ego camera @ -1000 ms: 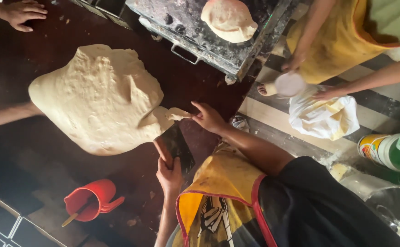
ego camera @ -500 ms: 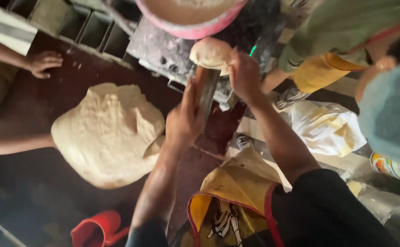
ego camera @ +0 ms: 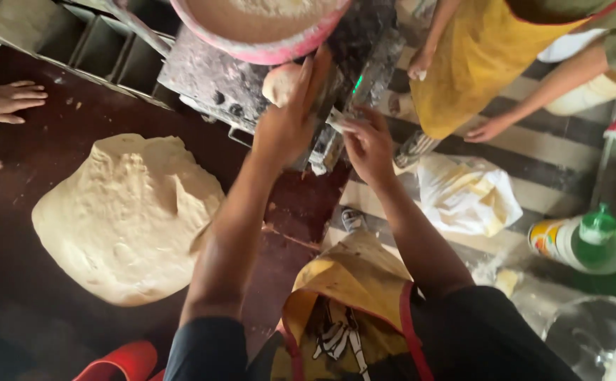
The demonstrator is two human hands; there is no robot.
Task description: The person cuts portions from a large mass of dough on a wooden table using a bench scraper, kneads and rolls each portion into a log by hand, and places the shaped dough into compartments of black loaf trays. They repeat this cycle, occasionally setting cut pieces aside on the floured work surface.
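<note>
Your left hand [ego camera: 290,120] is stretched up toward the top centre of the frame, forearm running long from the lower middle, fingers extended and pressed flat against a small ball of dough [ego camera: 279,82] that sits on the dark, flour-dusted machine [ego camera: 216,77]. The palm rests on the ball rather than closing round it, so the hand is open and touching. Your right hand [ego camera: 368,144] reaches up just beside it, a little to the right, wrist bent, fingertips pinched on a thin pale scraper [ego camera: 336,121] at the machine's edge; the clasp looks closed on that piece, though blur hides the detail.

Above both hands, a pink-rimmed bowl [ego camera: 265,28] of flour fills the top centre. The big mass of dough [ego camera: 124,219] lies on the dark table [ego camera: 54,120] at centre left, well apart from your hands. Another person's hand [ego camera: 8,99] rests flat at the left edge, and a person in a yellow apron [ego camera: 477,56] stands at upper right.
</note>
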